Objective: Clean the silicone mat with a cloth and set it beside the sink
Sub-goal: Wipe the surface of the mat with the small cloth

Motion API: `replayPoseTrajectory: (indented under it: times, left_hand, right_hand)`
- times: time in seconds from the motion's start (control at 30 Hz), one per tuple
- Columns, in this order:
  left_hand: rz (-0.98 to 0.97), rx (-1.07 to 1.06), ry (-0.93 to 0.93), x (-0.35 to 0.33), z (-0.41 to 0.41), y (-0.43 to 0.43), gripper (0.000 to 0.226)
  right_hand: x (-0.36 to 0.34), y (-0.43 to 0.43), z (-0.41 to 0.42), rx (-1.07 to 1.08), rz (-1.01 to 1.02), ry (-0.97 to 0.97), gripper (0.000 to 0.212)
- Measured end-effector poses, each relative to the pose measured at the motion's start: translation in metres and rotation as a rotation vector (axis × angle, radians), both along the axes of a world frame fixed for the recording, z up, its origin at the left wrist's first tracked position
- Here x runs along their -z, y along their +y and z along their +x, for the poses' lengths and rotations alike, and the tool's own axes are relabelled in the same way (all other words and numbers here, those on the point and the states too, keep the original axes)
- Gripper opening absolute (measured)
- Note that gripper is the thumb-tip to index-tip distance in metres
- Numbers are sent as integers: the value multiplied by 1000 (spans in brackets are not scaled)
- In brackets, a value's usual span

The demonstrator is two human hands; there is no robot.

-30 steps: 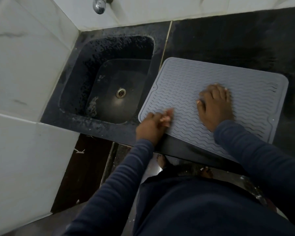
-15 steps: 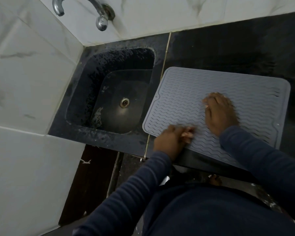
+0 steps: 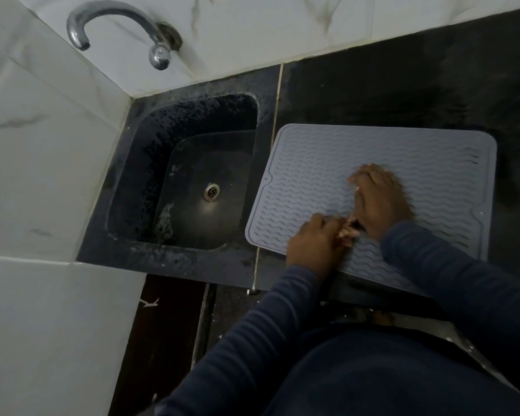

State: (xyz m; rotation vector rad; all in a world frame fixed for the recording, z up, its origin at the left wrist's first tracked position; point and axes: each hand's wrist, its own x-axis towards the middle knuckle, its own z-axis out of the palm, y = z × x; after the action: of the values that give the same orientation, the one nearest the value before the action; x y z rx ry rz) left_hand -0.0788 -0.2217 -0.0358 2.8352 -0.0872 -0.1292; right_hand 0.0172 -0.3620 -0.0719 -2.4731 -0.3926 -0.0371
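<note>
One black worktop [image 3: 403, 91] fills the upper right, with a dark sink [image 3: 138, 163] sunk into its left end and the grey silicone mat [image 3: 312, 157] lying flat on it just beside the sink, its near edge reaching the worktop's front. On the middle of the mat the right hand [image 3: 379, 199] lies palm down, grip spread flat with fingers straight. The left hand [image 3: 315, 238] rests on the mat's near part, touching the right one — its fingers look bent but blurred, so I cannot tell whether that grip pinches anything.
</note>
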Motion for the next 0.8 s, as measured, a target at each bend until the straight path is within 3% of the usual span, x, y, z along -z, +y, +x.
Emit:
replayPoseTrajectory:
  times: [0.2, 0.27, 0.33, 0.4, 0.47, 0.53, 0.6, 0.8]
  left_hand:
    - [118, -427, 107, -11, 11, 111, 35]
    - [151, -467, 107, -13, 12, 129, 34]
    - [141, -437, 49, -14, 12, 125, 35]
    - [8, -348, -27, -13, 16, 96, 39]
    - [-110, -135, -50, -8, 16, 45, 44]
    - [-101, 92, -22, -3, 9, 1, 40]
    - [-62, 141, -29, 4, 9, 5, 39]
    - [117, -345, 98, -7, 28, 125, 40]
  right_hand:
    - [2, -1, -1, 2, 7, -2, 37]
    - [3, 0, -1, 2, 0, -10, 38]
    - [3, 1, -1, 0, 4, -20, 39]
    - [2, 1, 0, 7, 5, -21, 38]
    - [2, 1, 2, 15, -11, -9, 37]
    - [2, 1, 3, 15, -20, 4, 43]
    - [3, 1, 1, 6, -11, 7, 49]
    - [1, 1, 0, 14, -4, -14, 44]
